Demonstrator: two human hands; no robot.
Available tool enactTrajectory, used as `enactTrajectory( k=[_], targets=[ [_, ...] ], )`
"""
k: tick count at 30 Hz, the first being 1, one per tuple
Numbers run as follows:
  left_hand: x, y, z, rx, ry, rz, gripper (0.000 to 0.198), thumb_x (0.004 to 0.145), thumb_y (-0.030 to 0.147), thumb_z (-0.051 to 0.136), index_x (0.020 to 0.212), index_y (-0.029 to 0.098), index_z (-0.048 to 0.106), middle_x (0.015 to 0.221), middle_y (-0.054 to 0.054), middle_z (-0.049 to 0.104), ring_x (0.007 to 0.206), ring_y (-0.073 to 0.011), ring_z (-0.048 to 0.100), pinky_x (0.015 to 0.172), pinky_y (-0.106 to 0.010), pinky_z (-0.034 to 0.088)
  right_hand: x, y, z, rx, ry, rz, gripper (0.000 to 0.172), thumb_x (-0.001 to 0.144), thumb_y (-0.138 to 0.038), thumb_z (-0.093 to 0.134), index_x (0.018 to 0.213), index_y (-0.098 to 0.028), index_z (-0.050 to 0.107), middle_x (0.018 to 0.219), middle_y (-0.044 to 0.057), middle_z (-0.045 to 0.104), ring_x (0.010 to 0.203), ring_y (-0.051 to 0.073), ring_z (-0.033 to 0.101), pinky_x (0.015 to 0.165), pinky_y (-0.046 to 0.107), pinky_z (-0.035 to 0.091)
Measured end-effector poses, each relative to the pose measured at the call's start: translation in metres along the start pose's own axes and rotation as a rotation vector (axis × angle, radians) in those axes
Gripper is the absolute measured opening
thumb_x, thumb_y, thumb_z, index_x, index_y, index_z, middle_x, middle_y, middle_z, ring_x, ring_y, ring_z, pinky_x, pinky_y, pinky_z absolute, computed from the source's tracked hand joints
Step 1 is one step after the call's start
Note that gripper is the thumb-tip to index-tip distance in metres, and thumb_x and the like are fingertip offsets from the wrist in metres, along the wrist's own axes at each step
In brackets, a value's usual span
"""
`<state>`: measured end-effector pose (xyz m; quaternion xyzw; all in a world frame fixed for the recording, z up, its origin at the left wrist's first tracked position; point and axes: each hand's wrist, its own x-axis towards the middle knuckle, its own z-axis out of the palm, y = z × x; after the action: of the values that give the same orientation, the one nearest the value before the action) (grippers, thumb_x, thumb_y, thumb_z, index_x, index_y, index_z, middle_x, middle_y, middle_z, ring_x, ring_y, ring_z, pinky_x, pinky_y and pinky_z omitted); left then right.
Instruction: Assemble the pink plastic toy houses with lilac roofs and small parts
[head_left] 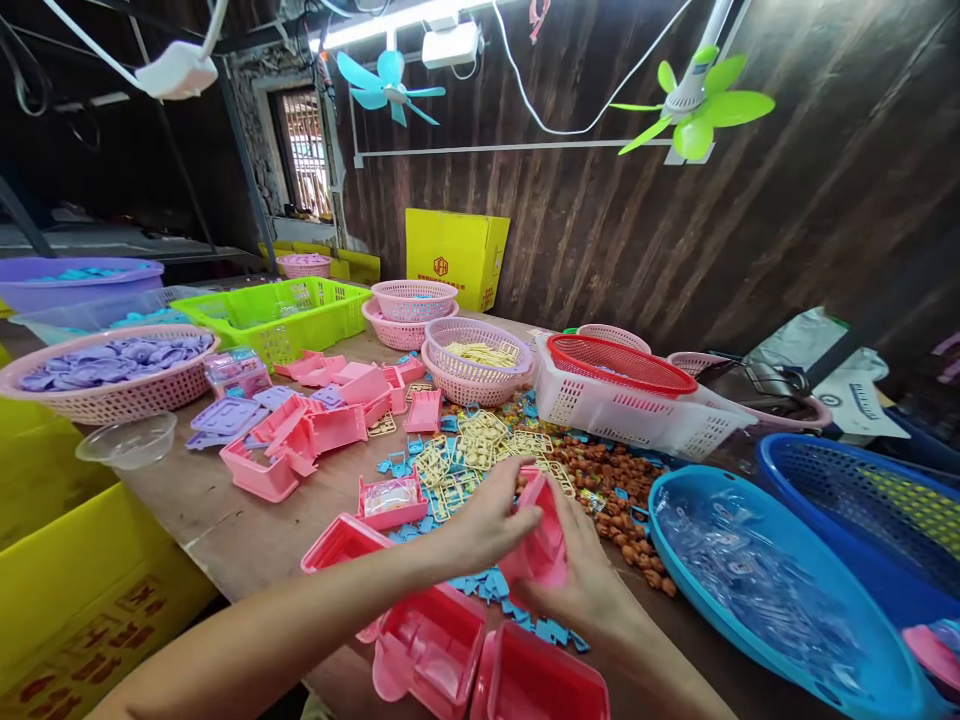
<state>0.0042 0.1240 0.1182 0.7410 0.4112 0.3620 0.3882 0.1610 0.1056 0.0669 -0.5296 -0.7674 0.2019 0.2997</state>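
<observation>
A small pink plastic box (546,530) is held up over the middle of the table, tilted. My right hand (589,560) wraps round its right side. At the box's left side, my left hand (491,515) is closed on the rim, with the thumb across the opening; whether a small piece is also in its fingers is hidden. Just beyond lie cream plastic frames (480,440), blue plastic pieces (487,585) and a heap of small brown figures (622,490). Below my forearms stand open pink boxes (547,680). Left of my hands, a pink tray (391,500) holds a clear packet.
Stacked pink box parts (300,440) and lilac lids (225,418) lie left. Baskets line the back, with a lime crate (292,325) and a white crate (630,415). A blue basin (780,620) of clear bags stands right; a yellow carton (97,610) is at lower left.
</observation>
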Motion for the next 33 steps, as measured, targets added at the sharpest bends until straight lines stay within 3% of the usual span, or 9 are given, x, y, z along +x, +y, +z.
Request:
enactTrajectory(
  k=[3,7,11,15,18,22,25,28,33],
  targets=[
    [0.035,-0.023,-0.028,0.273,-0.132,-0.12,0.04,0.095,0.033,0.029,0.131,0.019,0.04,0.11,-0.008,0.061,0.087,-0.0172,0.064,0.075,-0.03,0.051,-0.006,0.012,-0.005,-0.054,0.178,0.049,0.102,0.063,-0.036,0.07,0.146,-0.028,0.011,0.136,0.015,0.036,0.128,0.041,0.032,0.1,0.063,0.028],
    [0.071,-0.075,-0.085,0.76,0.013,-0.37,0.031,0.089,0.026,0.049,0.115,0.011,0.054,0.122,-0.016,0.052,0.104,-0.0258,0.057,0.086,-0.038,0.047,-0.029,0.024,-0.022,-0.029,0.177,0.065,0.1,0.067,-0.04,0.069,0.146,-0.03,0.009,0.143,0.015,0.03,0.132,0.043,0.027,0.099,0.063,0.031],
    [0.073,-0.116,-0.119,0.931,0.005,-0.494,0.033,0.087,0.031,0.055,0.115,0.014,0.053,0.117,-0.009,0.055,0.101,-0.0214,0.057,0.085,-0.043,0.049,-0.048,0.017,-0.028,0.02,0.119,0.01,0.104,0.062,-0.031,0.072,0.146,-0.031,0.01,0.146,0.013,0.03,0.134,0.044,0.021,0.101,0.064,0.029],
    [0.068,-0.121,-0.128,1.04,-0.06,-0.459,0.03,0.088,0.032,0.055,0.112,0.014,0.055,0.111,-0.008,0.058,0.097,-0.0196,0.058,0.082,-0.04,0.05,-0.056,0.009,-0.029,-0.026,0.156,0.048,0.105,0.062,-0.029,0.071,0.146,-0.032,0.008,0.148,0.012,0.026,0.136,0.043,0.016,0.102,0.065,0.027],
    [0.063,-0.099,-0.12,1.106,-0.076,-0.348,0.024,0.091,0.019,0.045,0.112,0.012,0.054,0.112,-0.012,0.057,0.096,-0.0217,0.059,0.079,-0.038,0.05,-0.057,0.012,-0.035,-0.053,0.104,0.017,0.104,0.066,-0.034,0.069,0.147,-0.031,0.004,0.147,0.012,0.026,0.135,0.042,0.02,0.102,0.062,0.031],
    [0.032,-0.048,-0.083,1.128,-0.158,-0.095,0.036,0.089,0.007,0.035,0.12,0.02,0.048,0.125,-0.013,0.049,0.101,-0.023,0.057,0.072,-0.03,0.048,-0.054,0.009,-0.037,-0.093,0.119,0.026,0.107,0.068,-0.042,0.07,0.147,-0.03,-0.001,0.148,0.014,0.022,0.136,0.041,0.019,0.103,0.061,0.03],
    [-0.009,-0.007,-0.048,1.12,-0.285,0.344,0.027,0.088,0.01,0.04,0.11,0.02,0.052,0.114,-0.012,0.051,0.085,-0.0209,0.06,0.06,-0.028,0.046,-0.054,-0.005,-0.034,-0.078,0.156,0.013,0.107,0.068,-0.039,0.069,0.146,-0.03,-0.003,0.147,0.013,0.019,0.137,0.04,0.017,0.105,0.06,0.027],
    [-0.048,0.02,-0.024,1.036,-0.245,0.63,0.018,0.09,0.013,0.037,0.098,0.018,0.053,0.1,-0.009,0.052,0.073,-0.0167,0.057,0.053,-0.025,0.044,-0.065,-0.018,-0.032,-0.027,0.087,0.009,0.106,0.065,-0.032,0.07,0.146,-0.031,0.001,0.146,0.012,0.02,0.137,0.038,0.017,0.105,0.059,0.026],
    [-0.076,0.034,-0.008,0.905,-0.156,0.704,0.02,0.091,0.013,0.034,0.092,0.017,0.054,0.093,-0.008,0.051,0.075,-0.0156,0.054,0.054,-0.022,0.045,-0.091,-0.033,-0.028,0.127,0.004,0.118,0.111,0.062,-0.032,0.072,0.146,-0.027,0.0,0.148,0.013,0.021,0.138,0.034,0.015,0.107,0.057,0.023]
  ],
)
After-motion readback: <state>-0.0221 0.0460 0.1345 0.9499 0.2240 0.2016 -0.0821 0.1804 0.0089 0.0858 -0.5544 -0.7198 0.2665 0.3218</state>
